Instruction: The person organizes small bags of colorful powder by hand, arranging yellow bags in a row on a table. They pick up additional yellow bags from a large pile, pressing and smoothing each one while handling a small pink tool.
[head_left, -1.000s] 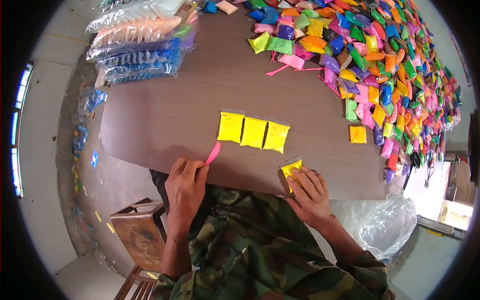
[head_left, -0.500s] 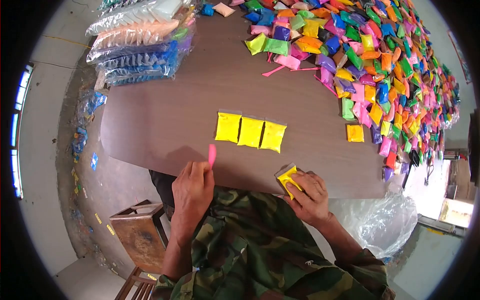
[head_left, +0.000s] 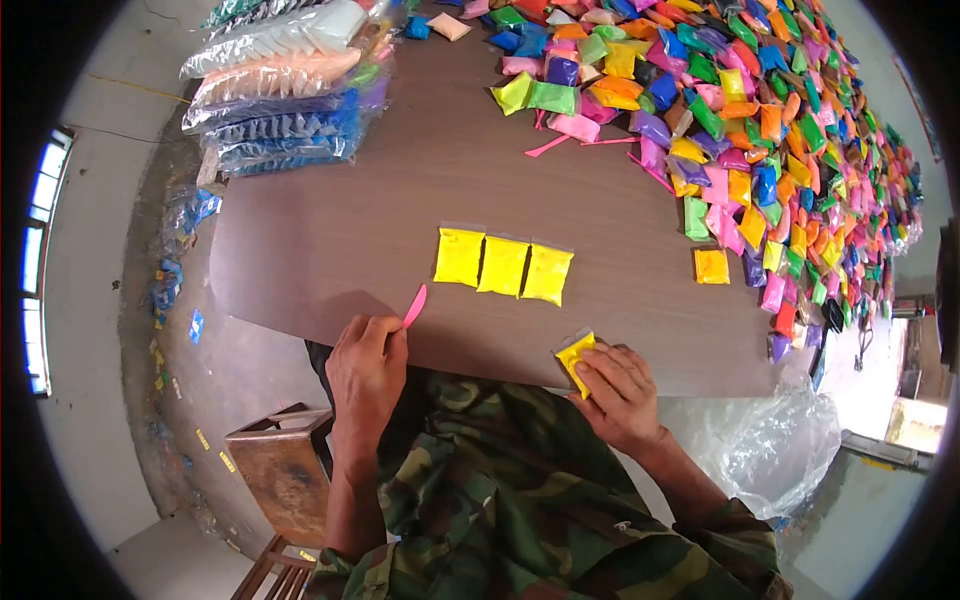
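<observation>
Between the fingers of my left hand [head_left: 367,365] is a pink plastic tool with a flat, knife-like blade [head_left: 416,305], its tip pointing up and to the right. My right hand [head_left: 618,392] grips a small yellow packet [head_left: 577,358] at the table's front edge, thumb below and fingers over its right side. Beyond the hands, three more yellow packets lie side by side in a row: a left one [head_left: 459,256], a middle one [head_left: 503,265] and a right one [head_left: 548,273]. The handle of the pink tool is hidden in my fist.
A large heap of coloured packets [head_left: 720,110] covers the table's right and far side. Several pink tools [head_left: 548,146] lie at its near edge. Stacked clear bags of packets [head_left: 280,90] stand far left. A wooden chair [head_left: 285,470] and a clear plastic bag [head_left: 780,450] are below the table.
My left hand has moved slightly left and the pink tool has tilted from nearly upright toward the right. My right hand holds the yellow packet in about the same place.
</observation>
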